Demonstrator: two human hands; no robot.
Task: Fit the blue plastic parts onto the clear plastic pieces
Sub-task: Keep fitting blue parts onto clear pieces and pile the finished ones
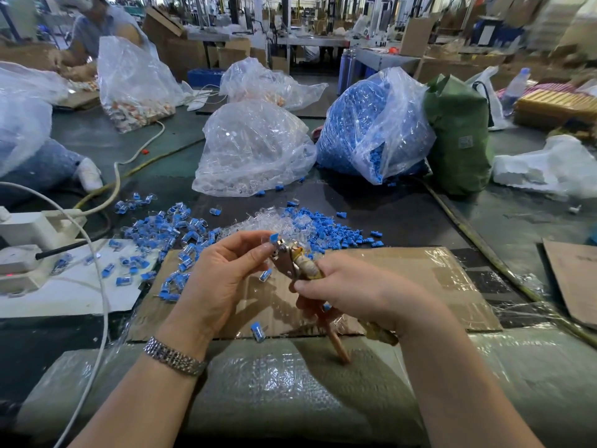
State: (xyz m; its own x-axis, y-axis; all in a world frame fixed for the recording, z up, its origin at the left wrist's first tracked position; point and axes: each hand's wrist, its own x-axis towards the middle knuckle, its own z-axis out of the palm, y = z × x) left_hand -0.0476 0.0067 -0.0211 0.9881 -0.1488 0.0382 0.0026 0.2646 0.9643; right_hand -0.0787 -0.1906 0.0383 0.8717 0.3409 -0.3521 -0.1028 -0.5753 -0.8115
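Done pieces (155,234) lie centre-left on the tabletop (403,215). Your left hand (223,279) has its grip pinched on a blue part (274,237) at frame centre, seemingly seated on a clear piece that's hard to make out. Part looks tiny, light, stiff and slick, so keep hold by its sides with fingertips, leaving the top free. Right of that, your right hand (352,292) has its grip clamped round pliers (290,263), nose touching the part. Squeeze gently; clear plastic could crack. Loose blue and clear stock (310,226) sits just above.
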